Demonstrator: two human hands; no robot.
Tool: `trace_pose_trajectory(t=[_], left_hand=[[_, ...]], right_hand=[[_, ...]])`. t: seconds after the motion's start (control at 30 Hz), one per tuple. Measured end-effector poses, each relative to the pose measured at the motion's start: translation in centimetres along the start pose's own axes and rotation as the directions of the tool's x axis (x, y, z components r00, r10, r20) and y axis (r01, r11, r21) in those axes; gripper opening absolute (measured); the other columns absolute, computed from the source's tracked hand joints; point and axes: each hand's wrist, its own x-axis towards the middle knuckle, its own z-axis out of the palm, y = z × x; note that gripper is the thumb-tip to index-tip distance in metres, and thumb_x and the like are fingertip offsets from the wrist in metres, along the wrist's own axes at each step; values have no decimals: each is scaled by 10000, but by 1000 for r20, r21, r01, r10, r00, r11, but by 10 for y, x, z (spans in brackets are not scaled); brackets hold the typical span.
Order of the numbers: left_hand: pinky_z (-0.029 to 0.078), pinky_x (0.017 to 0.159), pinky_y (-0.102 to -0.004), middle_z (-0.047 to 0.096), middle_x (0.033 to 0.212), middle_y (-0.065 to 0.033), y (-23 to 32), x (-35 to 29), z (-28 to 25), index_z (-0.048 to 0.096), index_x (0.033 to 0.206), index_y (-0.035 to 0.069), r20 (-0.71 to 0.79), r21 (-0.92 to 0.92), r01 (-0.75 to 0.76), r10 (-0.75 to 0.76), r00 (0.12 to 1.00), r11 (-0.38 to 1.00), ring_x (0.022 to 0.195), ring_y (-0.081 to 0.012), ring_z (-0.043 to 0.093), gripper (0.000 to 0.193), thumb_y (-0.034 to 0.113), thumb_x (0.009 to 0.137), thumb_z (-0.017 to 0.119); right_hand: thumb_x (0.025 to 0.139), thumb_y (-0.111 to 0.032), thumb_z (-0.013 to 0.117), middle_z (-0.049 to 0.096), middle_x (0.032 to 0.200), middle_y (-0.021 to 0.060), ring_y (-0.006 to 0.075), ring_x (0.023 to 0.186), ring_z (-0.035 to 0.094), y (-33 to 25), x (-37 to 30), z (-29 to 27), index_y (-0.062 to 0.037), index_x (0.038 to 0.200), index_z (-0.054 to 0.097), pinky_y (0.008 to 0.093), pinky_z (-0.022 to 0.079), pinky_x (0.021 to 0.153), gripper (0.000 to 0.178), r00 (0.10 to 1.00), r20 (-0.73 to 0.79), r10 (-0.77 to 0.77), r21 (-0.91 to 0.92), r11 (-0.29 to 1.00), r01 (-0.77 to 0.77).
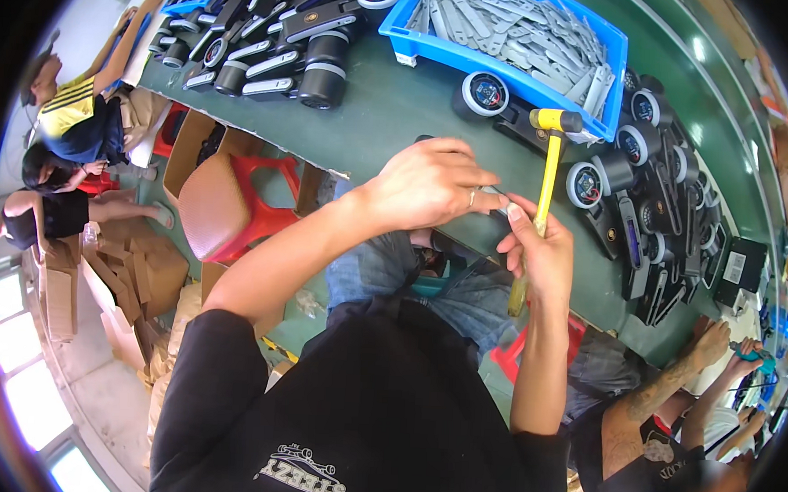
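Note:
My right hand (541, 255) is closed round the yellow handle of a small mallet (550, 178), whose yellow and black head points up and away over the bench. Its thumb and forefinger also reach a grey sliver (503, 209) at my left fingertips. My left hand (432, 186) curls, back up, over a dark part that it mostly hides; a black end (424, 139) peeks out beyond the knuckles. Ahead, a blue bin (507, 64) holds many flat grey strips. Beside it lies a black round-headed unit (484, 94) with wires in its open face.
More black units (647, 182) crowd the green bench (392, 96) at right, and others (288, 43) pile up at far left. Red stools (265, 183) and cardboard boxes (133, 274) stand left. At lower right, a person's hand holds a teal power tool (752, 354); others sit far left.

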Motion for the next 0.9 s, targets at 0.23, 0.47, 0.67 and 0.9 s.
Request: trace_pose_trajectory(t=[0.23,0.47,0.67,0.9], left_hand=[[547,903,-331,765,1041,8,1,-2,-1,823,1071,187,5,63,-16,16,1000,998,904,-201,698,268,200,809,769],[556,881,-336,771,1018,7,-1,-1,3,828,1060,168,-29,39,-34,35,999,999,828,-206,691,249,202,814,815],[534,901,-324,775,1037,-13,-1,-2,4,831,1085,168,5,37,-31,31,999,999,907,-196,698,307,182,789,752],[554,882,-347,769,1033,12,-1,-1,5,829,1068,173,-14,27,-27,28,1000,999,835,-214,684,265,204,805,824]], right_hand=[[1144,-278,453,530,668,-36,47,490,471,16,-68,-14,-22,1586,405,210,376,446,513,963,-65,-262,10,965,263],[1157,-239,402,488,580,-12,55,465,449,13,-138,-18,-28,1640,323,238,406,469,533,976,-66,-206,-283,942,180],[1145,-164,384,486,596,-2,63,484,466,25,-122,-8,-6,1634,326,252,422,488,517,991,-116,-66,-398,917,14],[1123,-117,419,528,613,-2,52,497,470,37,-121,-15,2,1636,312,240,399,488,536,980,-66,-189,-641,761,104]])
